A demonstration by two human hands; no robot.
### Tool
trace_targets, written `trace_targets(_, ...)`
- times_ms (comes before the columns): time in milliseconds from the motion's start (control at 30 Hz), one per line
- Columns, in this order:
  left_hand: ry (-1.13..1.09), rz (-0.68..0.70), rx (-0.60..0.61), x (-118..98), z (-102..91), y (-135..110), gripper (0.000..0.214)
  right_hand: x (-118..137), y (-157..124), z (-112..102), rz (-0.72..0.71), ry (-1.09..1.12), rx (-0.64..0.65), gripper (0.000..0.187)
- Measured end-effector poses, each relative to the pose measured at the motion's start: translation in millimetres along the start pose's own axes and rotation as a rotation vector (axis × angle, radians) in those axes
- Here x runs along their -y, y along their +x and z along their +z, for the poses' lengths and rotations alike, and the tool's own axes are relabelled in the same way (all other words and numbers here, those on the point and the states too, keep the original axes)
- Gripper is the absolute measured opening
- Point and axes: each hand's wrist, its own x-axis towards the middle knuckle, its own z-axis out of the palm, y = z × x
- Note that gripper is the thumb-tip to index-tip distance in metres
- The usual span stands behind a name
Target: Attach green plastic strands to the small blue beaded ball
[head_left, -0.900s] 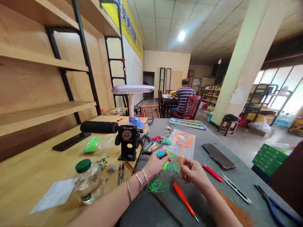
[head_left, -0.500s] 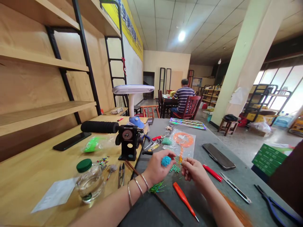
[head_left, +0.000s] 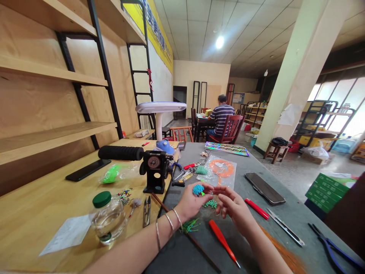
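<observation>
My left hand (head_left: 188, 204), with bangles on its wrist, is closed around a cluster of blue beads (head_left: 197, 189) on bright green stems, the beads facing up. Close by on the right, my right hand (head_left: 234, 204) has its fingers loosely bent and apart, the index finger reaching to the left fingertips. Whether it touches the stems I cannot make out. Under the hands lie loose teal beads (head_left: 210, 204). A bunch of green-stemmed pieces (head_left: 190, 226) rests below the left wrist, and an orange-handled pointed tool (head_left: 221, 238) sits between the forearms.
Left stand a black hand-crank winder (head_left: 155, 173), a green-capped jar (head_left: 106, 220) and thread snips (head_left: 146, 211). To the right are a phone (head_left: 265, 188), a red-handled tool (head_left: 256, 208), tweezers (head_left: 286, 227) and pliers (head_left: 332, 243). Beyond the table, a person (head_left: 222, 116) sits facing away.
The blue cluster has tilted up in my left hand, showing its green stems. My right hand's fingers have loosened from a pinch and moved in toward the left fingertips.
</observation>
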Motion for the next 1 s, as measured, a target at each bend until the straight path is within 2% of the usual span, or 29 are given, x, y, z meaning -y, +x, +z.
trace_targets(133, 0.015, 0.003, -0.042, 2, 1.3, 0, 0.021, -2, 1, 0, 0.141, -0.001, 0.134, 0.045)
trace_targets(200, 0.014, 0.003, -0.063, 1, 2.1, -1, 0.021, -4, 1, 0, 0.145, -0.015, 0.133, 0.044)
trace_targets(300, -0.006, -0.090, -0.055, 0, 2.2, 0, 0.028, -5, 3, -1, 0.073, -0.093, 0.054, 0.041)
trace_targets(400, 0.020, -0.180, 0.023, 0, 0.7, 0, 0.032, -5, 3, -1, -0.040, -0.212, 0.004, 0.039)
trace_targets(567, 0.170, -0.087, 0.059, 1, -2.7, -1, 0.020, -7, 4, -2, -0.222, -0.372, -0.010, 0.031)
trace_targets(667, 0.260, -0.008, 0.052, 2, -4.1, -1, 0.015, -10, 4, -4, -0.252, -0.432, -0.023, 0.026)
trace_targets(767, 0.267, 0.008, 0.041, 2, -4.7, -1, 0.015, -11, 3, -6, -0.273, -0.468, -0.030, 0.025)
trace_targets(1000, 0.087, -0.197, 0.023, -3, -5.3, 2, 0.019, -7, 6, -14, -0.273, -0.441, -0.181, 0.032)
